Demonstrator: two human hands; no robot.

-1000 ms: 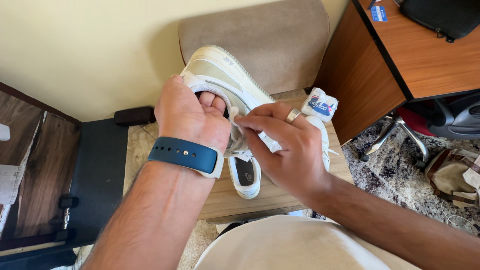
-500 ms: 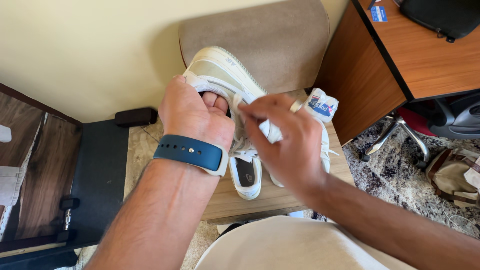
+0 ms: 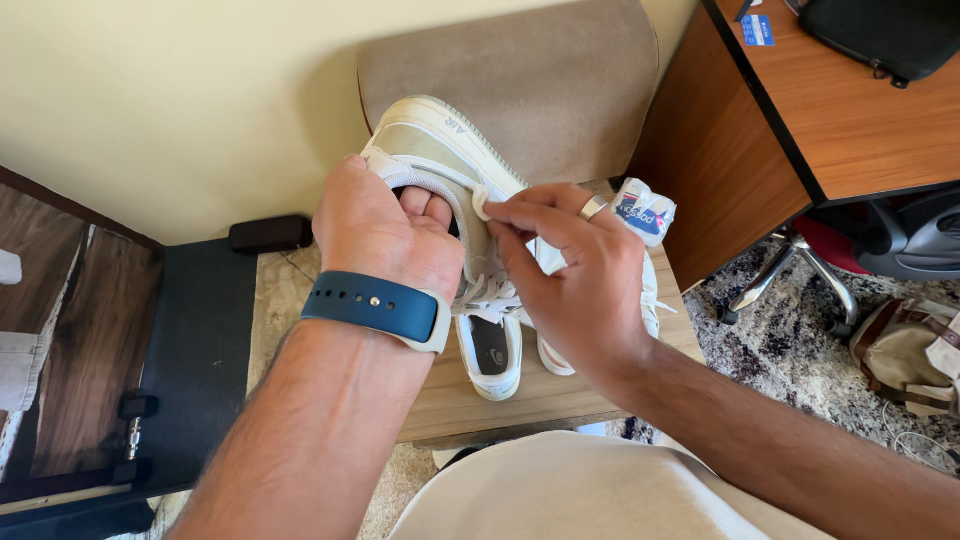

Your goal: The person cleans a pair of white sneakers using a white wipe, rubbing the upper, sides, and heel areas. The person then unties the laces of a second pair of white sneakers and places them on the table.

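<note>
1. One pale sneaker (image 3: 440, 150) is sitting at centre frame, heel end up, tipped toward the upper left, held above the wooden stool top (image 3: 560, 385).
2. One left hand (image 3: 385, 235) is gripping it: fingers are tucked inside the shoe opening, thumb outside, clamped on the collar. Wrist is coming up from the lower left, wearing one blue watch band (image 3: 372, 308).
3. One right hand (image 3: 570, 270) is coming in from the lower right, thumb and forefinger pinched together on a small white wipe (image 3: 482, 203), pressing it against the sneaker's side. One ring (image 3: 593, 207) is showing on that hand.
4. One second sneaker (image 3: 492, 350) is lying on the stool top just below both hands, partly hidden.
5. One white wipes packet (image 3: 643, 212) is lying on the stool, right of the right hand.
6. One tan chair back (image 3: 520, 80) is standing behind, upper centre; one wooden desk (image 3: 800, 120) is filling the upper right.
</note>
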